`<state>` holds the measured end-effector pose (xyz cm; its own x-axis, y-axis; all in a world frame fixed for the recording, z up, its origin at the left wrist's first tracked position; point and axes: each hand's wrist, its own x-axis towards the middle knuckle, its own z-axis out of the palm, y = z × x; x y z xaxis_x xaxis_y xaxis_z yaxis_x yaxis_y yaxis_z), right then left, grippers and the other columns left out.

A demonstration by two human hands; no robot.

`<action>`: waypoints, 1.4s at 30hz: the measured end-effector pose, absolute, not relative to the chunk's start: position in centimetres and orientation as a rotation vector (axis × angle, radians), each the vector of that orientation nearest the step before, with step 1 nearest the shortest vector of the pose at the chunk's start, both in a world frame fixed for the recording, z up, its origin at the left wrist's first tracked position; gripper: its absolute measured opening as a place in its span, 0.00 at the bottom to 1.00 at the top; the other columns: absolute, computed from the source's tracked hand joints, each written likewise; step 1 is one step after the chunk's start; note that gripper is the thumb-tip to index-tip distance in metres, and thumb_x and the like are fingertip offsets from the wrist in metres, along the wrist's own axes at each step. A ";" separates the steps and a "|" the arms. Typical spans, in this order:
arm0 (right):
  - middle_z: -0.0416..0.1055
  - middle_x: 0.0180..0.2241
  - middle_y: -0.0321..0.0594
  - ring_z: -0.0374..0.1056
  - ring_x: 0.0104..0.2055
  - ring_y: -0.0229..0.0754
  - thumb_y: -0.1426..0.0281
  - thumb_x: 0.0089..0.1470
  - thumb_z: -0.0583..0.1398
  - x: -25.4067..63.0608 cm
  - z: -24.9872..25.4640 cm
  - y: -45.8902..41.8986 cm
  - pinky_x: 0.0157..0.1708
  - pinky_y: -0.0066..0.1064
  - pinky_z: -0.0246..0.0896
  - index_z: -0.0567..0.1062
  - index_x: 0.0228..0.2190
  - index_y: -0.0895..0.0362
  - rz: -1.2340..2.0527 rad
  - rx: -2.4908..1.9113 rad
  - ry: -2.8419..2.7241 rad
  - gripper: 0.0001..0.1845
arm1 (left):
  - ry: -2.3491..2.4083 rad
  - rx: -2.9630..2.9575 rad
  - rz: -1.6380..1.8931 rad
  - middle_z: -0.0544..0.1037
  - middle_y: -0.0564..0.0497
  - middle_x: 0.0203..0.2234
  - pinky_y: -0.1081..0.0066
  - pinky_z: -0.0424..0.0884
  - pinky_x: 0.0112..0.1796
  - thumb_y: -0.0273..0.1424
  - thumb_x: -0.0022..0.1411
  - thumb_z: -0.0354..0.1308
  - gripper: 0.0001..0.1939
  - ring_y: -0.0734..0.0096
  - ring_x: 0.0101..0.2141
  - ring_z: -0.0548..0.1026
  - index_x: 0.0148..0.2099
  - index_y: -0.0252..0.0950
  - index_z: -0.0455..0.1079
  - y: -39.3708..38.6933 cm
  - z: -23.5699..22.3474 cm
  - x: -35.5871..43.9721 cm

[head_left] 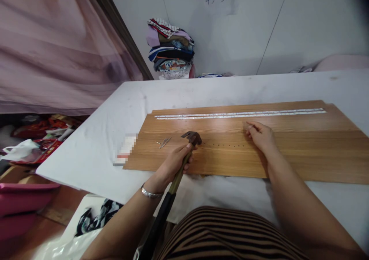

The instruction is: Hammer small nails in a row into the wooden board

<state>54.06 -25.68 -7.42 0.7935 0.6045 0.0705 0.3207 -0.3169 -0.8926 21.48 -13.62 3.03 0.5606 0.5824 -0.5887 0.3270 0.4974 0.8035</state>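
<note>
My left hand point(173, 163) is closed round the handle of a claw hammer point(192, 137), whose dark head rests on a long wooden board point(302, 152). A silver bracelet sits on that wrist. My right hand point(261, 135) lies on the board to the right, fingers curled and pinched together; what they hold is too small to make out. A row of small dark dots runs along the board between the hammer head and my right hand. A few loose nails point(164, 142) lie on the board left of the hammer.
A long metal ruler strip point(239, 114) lies along the board's far edge. The board rests on a white table point(115, 110). Folded clothes point(170, 48) are stacked against the wall. A pink curtain, bags and a pink tub are at left.
</note>
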 end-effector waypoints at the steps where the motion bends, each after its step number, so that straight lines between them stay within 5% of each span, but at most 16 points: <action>1: 0.79 0.26 0.39 0.72 0.24 0.43 0.61 0.57 0.59 54.0 -7.4 -25.7 0.31 0.36 0.69 0.85 0.45 0.56 0.337 -1.929 -0.695 0.21 | 1.018 1.085 0.189 0.68 0.58 0.23 0.77 0.52 0.16 0.50 0.69 0.59 0.24 0.81 0.15 0.60 0.51 0.34 0.70 -13.6 3.0 21.5; 25: 0.78 0.26 0.40 0.71 0.25 0.43 0.56 0.57 0.60 54.1 -7.4 -25.6 0.31 0.37 0.67 0.85 0.46 0.56 0.360 -1.928 -0.675 0.23 | 0.999 1.082 0.184 0.69 0.58 0.23 0.77 0.52 0.16 0.52 0.68 0.59 0.25 0.82 0.15 0.59 0.52 0.35 0.70 -13.4 2.1 21.1; 42: 0.79 0.26 0.40 0.72 0.24 0.42 0.61 0.56 0.59 54.0 -7.1 -25.7 0.30 0.35 0.67 0.85 0.46 0.57 0.361 -1.930 -0.675 0.23 | 1.027 1.082 0.175 0.68 0.58 0.23 0.77 0.52 0.16 0.51 0.69 0.58 0.24 0.82 0.15 0.59 0.51 0.34 0.70 -13.4 2.4 21.4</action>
